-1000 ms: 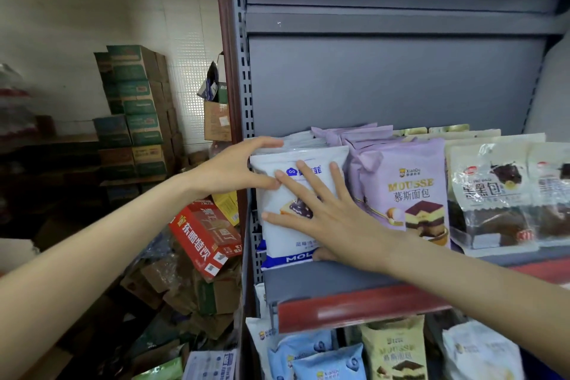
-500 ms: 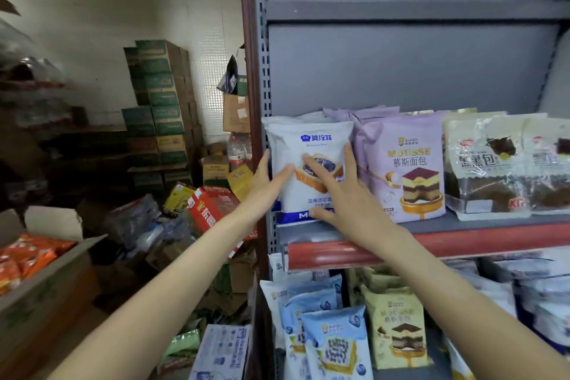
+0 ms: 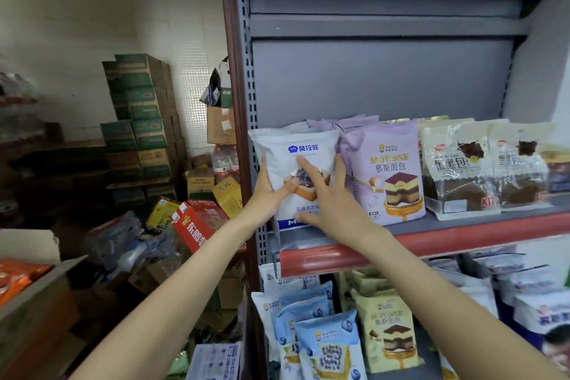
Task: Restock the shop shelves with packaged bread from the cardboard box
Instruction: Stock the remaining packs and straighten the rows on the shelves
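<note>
A white bread packet point(image 3: 303, 151) with blue print stands upright at the left end of the grey shelf point(image 3: 462, 225). My left hand point(image 3: 267, 194) holds its left edge, thumb across the front. My right hand point(image 3: 331, 197) presses flat on its front with spread, straight fingers. Purple mousse bread packets point(image 3: 388, 176) stand right beside it, and clear packets of dark bread point(image 3: 462, 170) fill the shelf further right. An open cardboard box point(image 3: 34, 284) with orange packets sits at the lower left.
The lower shelf holds blue packets point(image 3: 327, 345) and yellow mousse packets point(image 3: 390, 330). A red shelf lip point(image 3: 431, 244) runs below the hands. Stacked green cartons point(image 3: 138, 120) and a red carton point(image 3: 197, 225) crowd the floor to the left. The slotted upright post point(image 3: 243, 102) borders the shelf.
The view has dropped and pulled back, showing more of the lower shelf. My left hand has shifted from the packet's top corner down to its left edge, thumb now on the front; my right hand stays pressed on it.
</note>
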A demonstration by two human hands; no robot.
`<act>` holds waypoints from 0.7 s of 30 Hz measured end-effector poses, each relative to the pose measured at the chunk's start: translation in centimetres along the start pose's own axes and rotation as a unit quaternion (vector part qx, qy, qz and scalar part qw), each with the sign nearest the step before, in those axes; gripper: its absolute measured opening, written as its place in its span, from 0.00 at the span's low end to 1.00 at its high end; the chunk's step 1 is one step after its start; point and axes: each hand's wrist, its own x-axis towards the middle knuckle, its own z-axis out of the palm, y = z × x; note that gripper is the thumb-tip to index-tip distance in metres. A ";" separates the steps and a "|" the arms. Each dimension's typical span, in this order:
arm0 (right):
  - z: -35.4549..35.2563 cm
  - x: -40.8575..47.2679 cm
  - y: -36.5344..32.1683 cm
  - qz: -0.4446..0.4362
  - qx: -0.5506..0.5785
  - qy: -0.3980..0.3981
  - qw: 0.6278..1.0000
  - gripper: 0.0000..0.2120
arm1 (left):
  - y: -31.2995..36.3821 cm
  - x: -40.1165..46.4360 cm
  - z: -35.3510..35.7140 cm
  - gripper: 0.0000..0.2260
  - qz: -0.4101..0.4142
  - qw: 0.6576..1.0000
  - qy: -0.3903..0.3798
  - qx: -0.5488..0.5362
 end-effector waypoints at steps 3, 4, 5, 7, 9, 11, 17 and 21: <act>-0.3 -0.2 0.1 0.011 0.043 -0.018 0.999 0.47 | -1.8 1.3 -0.5 0.50 -0.024 0.999 -0.022 0.008; -0.3 -0.1 0.1 0.007 0.041 -0.022 0.999 0.48 | -1.8 1.2 -0.6 0.51 -0.030 0.999 -0.021 0.012; -0.3 0.0 0.0 0.004 0.039 -0.025 0.999 0.48 | -1.3 0.9 -0.5 0.52 -0.031 0.999 -0.019 0.014; -0.2 0.2 -0.2 0.005 0.038 -0.029 0.999 0.49 | -0.8 0.5 -0.6 0.53 -0.033 0.999 -0.029 0.016; -0.3 0.1 -0.3 0.006 0.043 -0.029 0.999 0.51 | -0.1 0.0 -0.7 0.50 -0.039 0.999 -0.030 0.010; -0.6 -0.1 -0.2 0.007 0.064 -0.036 0.997 0.51 | 0.3 -0.3 -0.8 0.44 -0.040 0.999 -0.020 -0.003; -1.2 -1.2 -0.1 0.012 0.116 -0.019 0.993 0.42 | 1.1 -1.4 -1.1 0.45 -0.065 0.997 0.028 -0.020; -2.3 -3.0 -0.7 -0.015 0.141 0.009 0.990 0.35 | 2.3 -3.2 -1.1 0.36 -0.067 0.995 0.067 -0.018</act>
